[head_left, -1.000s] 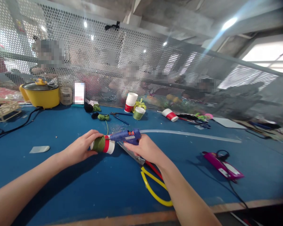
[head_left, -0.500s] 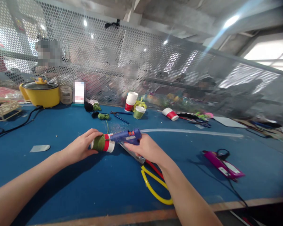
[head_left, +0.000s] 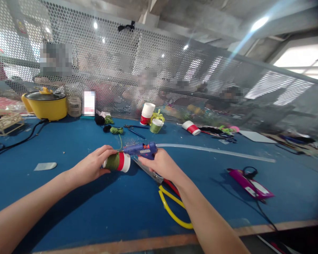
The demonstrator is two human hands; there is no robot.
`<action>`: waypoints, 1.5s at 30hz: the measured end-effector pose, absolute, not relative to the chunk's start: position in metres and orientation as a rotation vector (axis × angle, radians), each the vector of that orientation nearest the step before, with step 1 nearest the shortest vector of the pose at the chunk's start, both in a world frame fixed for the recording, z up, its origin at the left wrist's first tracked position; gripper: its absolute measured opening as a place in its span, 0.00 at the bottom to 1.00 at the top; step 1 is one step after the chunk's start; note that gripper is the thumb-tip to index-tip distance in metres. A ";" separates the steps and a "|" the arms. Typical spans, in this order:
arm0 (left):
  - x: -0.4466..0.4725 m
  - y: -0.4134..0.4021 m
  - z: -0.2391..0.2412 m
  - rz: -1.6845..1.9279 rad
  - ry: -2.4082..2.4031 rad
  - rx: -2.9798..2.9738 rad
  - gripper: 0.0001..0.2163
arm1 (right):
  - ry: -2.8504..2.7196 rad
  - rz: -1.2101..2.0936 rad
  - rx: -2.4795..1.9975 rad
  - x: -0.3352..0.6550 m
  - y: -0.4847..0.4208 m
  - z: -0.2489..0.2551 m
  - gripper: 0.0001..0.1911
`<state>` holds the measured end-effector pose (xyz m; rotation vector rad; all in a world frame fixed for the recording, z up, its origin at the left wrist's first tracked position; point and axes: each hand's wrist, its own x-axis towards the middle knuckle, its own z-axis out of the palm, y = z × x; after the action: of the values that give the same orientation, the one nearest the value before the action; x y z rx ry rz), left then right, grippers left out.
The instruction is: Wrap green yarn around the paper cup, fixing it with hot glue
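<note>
My left hand (head_left: 96, 163) is closed round a paper cup (head_left: 125, 162) lying on its side, white and red at one end. Green yarn (head_left: 112, 161) is wound over the part nearer my fingers, and a strand runs up from it to a small green yarn ball (head_left: 117, 130). In my right hand (head_left: 164, 164) is a blue glue gun (head_left: 138, 150), its tip at the cup's upper edge by the yarn. A long clear glue stick (head_left: 214, 149) sticks out of its back. Scissors (head_left: 162, 192) with yellow and red handles lie under my right hand and forearm.
Behind stand stacked cups (head_left: 147, 113) and a green-wrapped cup (head_left: 156, 126); another cup (head_left: 191, 127) lies to their right. A yellow electric pot (head_left: 47, 107) is at back left. A purple pouch-like object (head_left: 250, 185) with a black cable lies right. A perforated metal screen (head_left: 164, 77) closes off the back.
The glue gun has shifted slightly up and left, from across the cup's red band to its top edge. The cup has turned a little in my left hand.
</note>
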<state>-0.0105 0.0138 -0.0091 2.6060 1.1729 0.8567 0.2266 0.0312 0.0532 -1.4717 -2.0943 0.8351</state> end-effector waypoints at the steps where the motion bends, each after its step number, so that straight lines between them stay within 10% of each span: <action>1: -0.010 0.014 -0.009 0.853 1.174 2.613 0.23 | -2.096 0.831 -1.470 0.226 0.031 0.053 0.11; 45: -0.014 0.017 -0.012 0.874 1.194 2.531 0.23 | -2.160 0.864 -1.503 0.231 0.023 0.061 0.14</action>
<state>-0.0136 0.0170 -0.0120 2.5314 1.1943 0.8742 0.2312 0.0228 0.0608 -1.5026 -2.1604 0.8644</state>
